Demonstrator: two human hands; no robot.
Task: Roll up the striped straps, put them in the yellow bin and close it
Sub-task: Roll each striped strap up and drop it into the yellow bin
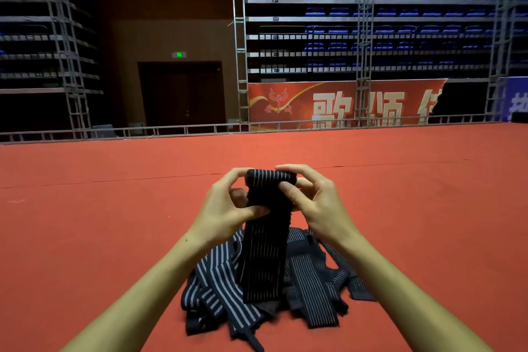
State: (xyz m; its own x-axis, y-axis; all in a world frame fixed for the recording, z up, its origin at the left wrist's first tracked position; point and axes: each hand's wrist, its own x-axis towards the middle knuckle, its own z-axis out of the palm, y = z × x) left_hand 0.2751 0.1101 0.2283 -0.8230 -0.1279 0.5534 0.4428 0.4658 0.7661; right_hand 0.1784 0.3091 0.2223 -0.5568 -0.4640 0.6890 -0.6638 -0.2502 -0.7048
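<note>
Black white-striped elastic straps [285,294] heaped on the red carpeted floor [85,223].
One black pinstriped strap [264,260] hangs above the heap, its rolled top pinched between left hand [228,206] and right hand [317,203], each grip curled round the roll.

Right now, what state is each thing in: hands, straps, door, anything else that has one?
Left hand: grips the held strap.
Right hand: grips the held strap.
Held strap: top end rolled, the rest hanging unrolled.
Strap pile: loose and tangled on the red floor.
Door: closed.
Exit sign: lit.
</note>
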